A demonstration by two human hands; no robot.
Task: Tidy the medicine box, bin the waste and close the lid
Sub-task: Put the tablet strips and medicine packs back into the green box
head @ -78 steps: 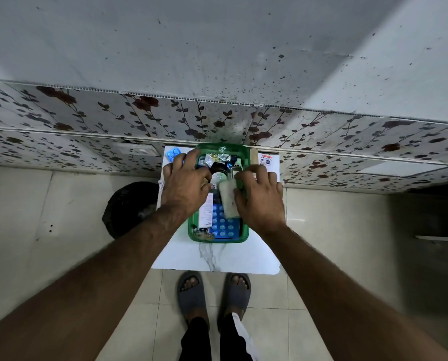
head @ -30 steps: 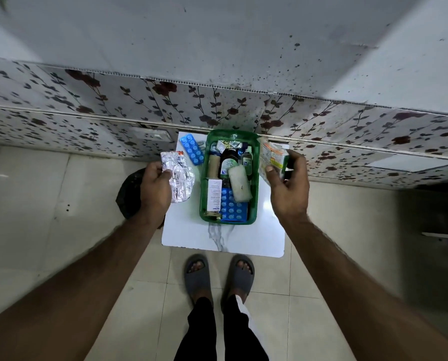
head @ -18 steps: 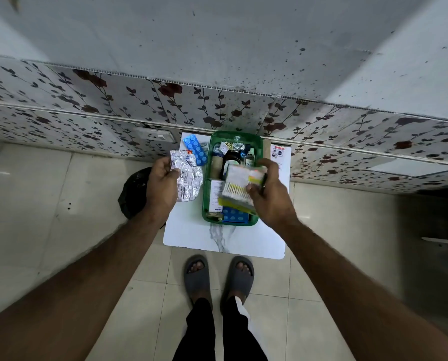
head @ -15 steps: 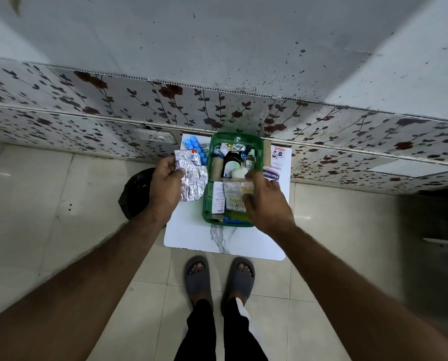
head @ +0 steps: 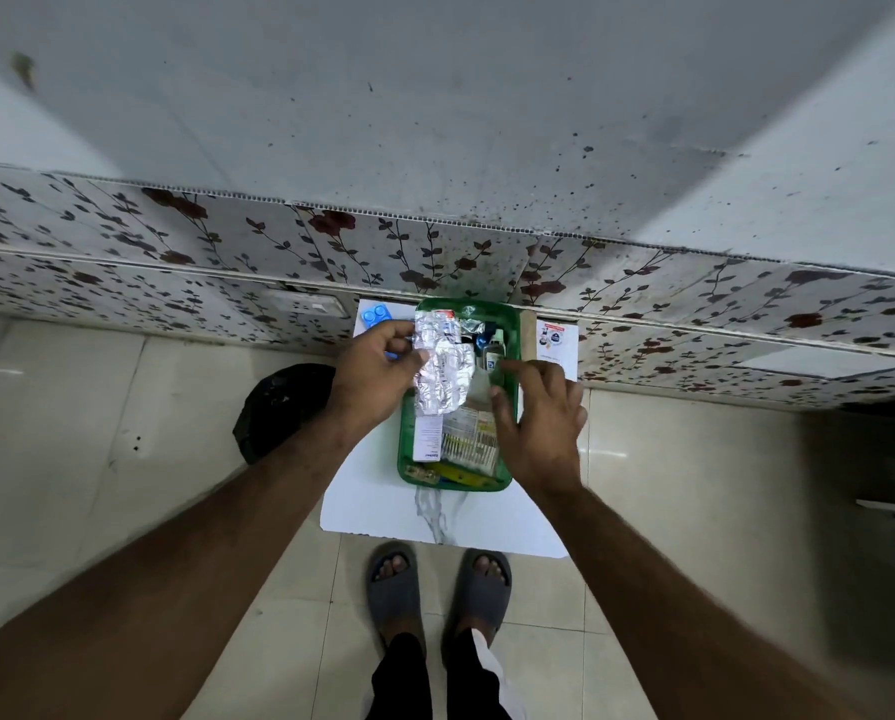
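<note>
A green medicine box (head: 408, 449) stands open on a small white marble-look table (head: 372, 506). Inside it lie a white carton (head: 428, 436), a flat yellow-and-white pack (head: 468, 439) and small bottles (head: 492, 350). My left hand (head: 370, 379) pinches silver foil blister strips (head: 441, 374) and holds them over the box's left half. My right hand (head: 538, 418) hovers over the box's right side, fingers spread and nothing in it. A blue blister pack (head: 375, 315) lies on the table's far left corner, partly hidden by my left hand.
A black bin (head: 273, 407) stands on the tiled floor just left of the table. A white printed sheet (head: 557, 341) lies at the table's far right, next to a beige strip (head: 527, 335). The floral-panelled wall (head: 435, 262) runs right behind. My sandalled feet (head: 437, 584) are at the table's near edge.
My right hand laid the yellow-and-white pack in the box and let it go. My left hand carried the foil strips rightward from beside the box to over it.
</note>
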